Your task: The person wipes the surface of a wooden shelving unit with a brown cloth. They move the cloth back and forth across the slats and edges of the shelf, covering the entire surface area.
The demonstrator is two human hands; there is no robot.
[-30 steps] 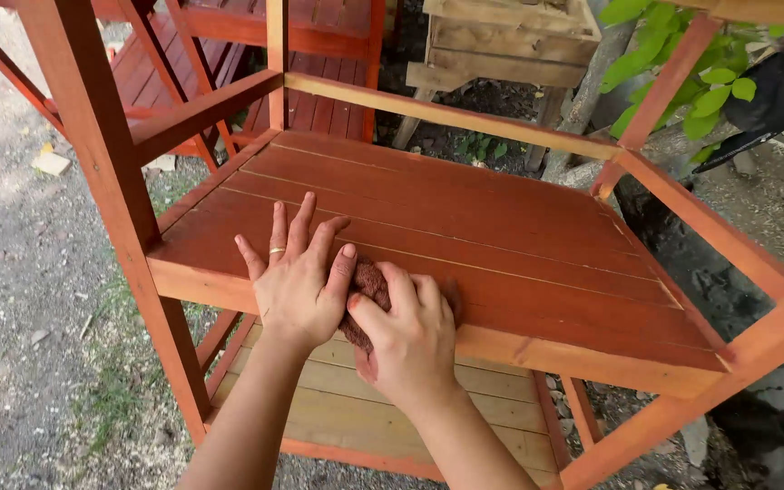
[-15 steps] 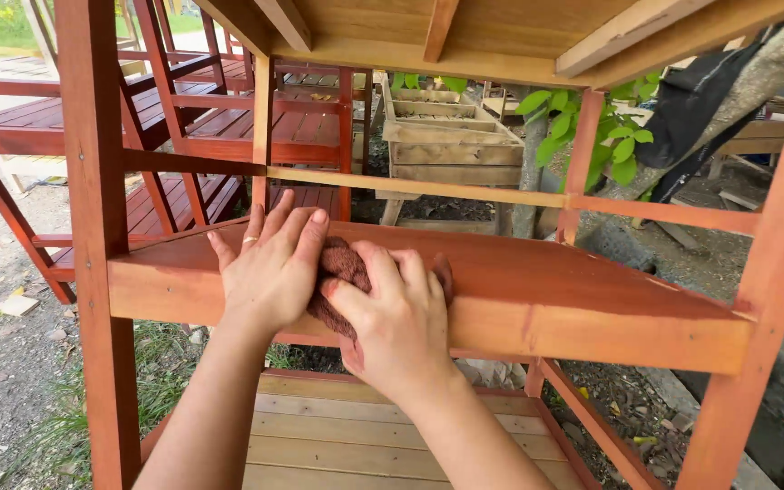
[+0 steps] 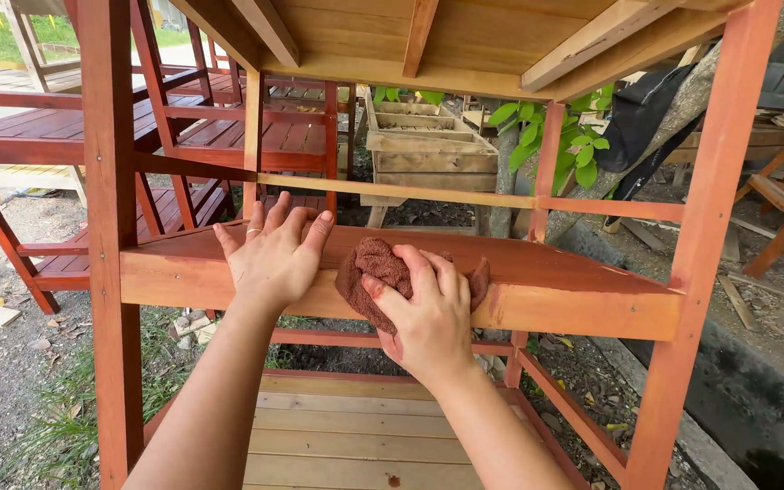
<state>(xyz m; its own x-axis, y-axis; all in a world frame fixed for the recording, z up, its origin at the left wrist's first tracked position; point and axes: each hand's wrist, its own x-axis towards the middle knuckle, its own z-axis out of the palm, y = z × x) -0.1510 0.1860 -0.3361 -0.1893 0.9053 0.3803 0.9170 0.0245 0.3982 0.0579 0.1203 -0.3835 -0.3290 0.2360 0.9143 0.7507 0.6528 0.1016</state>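
Stain from the rag (image 3: 376, 272) could smear unevenly or drip off the shelf's (image 3: 583, 304) front edge if pressed too hard, I judge. The right hand (image 3: 424, 313) grips the brown rag, fingers curled around it, against that edge. At nine o'clock from it, the left hand (image 3: 274, 254) rests flat, fingers spread wide, on the shelf.

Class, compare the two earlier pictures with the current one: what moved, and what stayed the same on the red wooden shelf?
The right hand slid the brown rag rightward along the shelf's front edge, away from the left hand; earlier the two hands overlapped, now a gap shows between them. The view dropped from above the shelf to level with it. Unchanged: the right hand grips the rag, and the left hand lies flat, fingers spread, on the shelf.
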